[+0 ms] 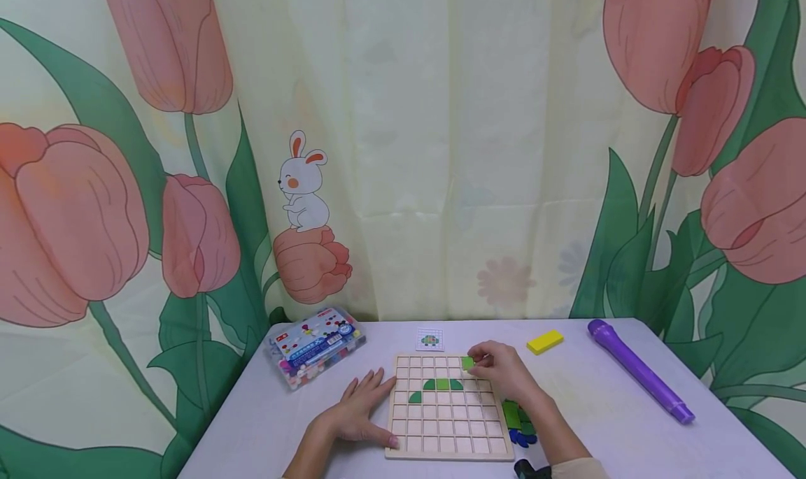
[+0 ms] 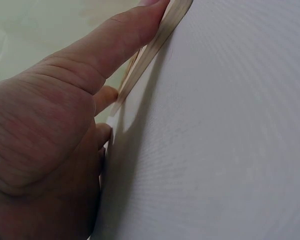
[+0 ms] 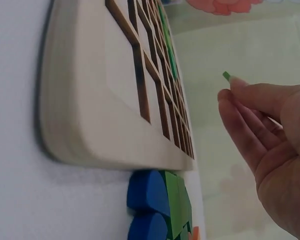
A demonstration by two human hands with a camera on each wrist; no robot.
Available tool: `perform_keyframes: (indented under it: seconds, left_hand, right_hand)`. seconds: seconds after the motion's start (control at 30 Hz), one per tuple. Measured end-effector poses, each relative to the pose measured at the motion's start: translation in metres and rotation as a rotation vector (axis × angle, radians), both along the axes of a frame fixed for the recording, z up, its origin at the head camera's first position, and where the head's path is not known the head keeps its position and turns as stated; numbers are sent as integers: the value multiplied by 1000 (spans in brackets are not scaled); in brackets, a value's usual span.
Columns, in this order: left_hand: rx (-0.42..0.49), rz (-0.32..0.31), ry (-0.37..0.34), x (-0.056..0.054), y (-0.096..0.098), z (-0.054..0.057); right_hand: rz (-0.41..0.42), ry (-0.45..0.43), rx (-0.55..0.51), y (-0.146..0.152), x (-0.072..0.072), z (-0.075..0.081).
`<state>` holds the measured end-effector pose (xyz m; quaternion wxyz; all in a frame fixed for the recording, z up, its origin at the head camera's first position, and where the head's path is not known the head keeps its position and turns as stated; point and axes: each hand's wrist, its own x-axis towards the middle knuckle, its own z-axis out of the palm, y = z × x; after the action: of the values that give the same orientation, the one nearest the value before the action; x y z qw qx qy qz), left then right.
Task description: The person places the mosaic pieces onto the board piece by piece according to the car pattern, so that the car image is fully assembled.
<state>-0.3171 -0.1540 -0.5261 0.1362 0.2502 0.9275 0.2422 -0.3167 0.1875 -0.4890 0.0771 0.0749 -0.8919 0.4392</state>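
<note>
A wooden grid board [image 1: 448, 456] lies on the white table. Light green square tile [image 1: 467, 362] is pinched between thumb and fingertips of my right hand [image 1: 504, 372], over the board's far right corner. The right wrist view shows only a sliver of this tile [image 3: 226, 76]. My left hand [image 1: 357, 410] rests along the board's left side, fingers spread, thumb [image 2: 132, 35] on its near left corner. In the grid sit a light green square [image 1: 443, 384] between two dark green quarter-round pieces [image 1: 429, 384], and another dark green quarter-round piece [image 1: 415, 398] lower left.
Green pieces [image 1: 511, 415] and blue rounded pieces [image 1: 523, 438] lie beside the board's right edge. A printed picture card [image 1: 430, 339] is behind the board. A clear-sided box [image 1: 317, 342] stands back left; a yellow block [image 1: 545, 342] and a purple stick [image 1: 642, 370] lie to the right.
</note>
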Motion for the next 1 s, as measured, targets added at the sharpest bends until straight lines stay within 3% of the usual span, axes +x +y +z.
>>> perform_keyframes:
  seconds: [0.57, 1.0]
  left_hand:
    - [-8, 2, 2, 0, 0, 1]
    - [-7, 5, -17, -1, -1, 1]
  right_hand:
    - [237, 40, 37, -32, -3, -11]
    - [342, -41, 58, -48, -1, -15]
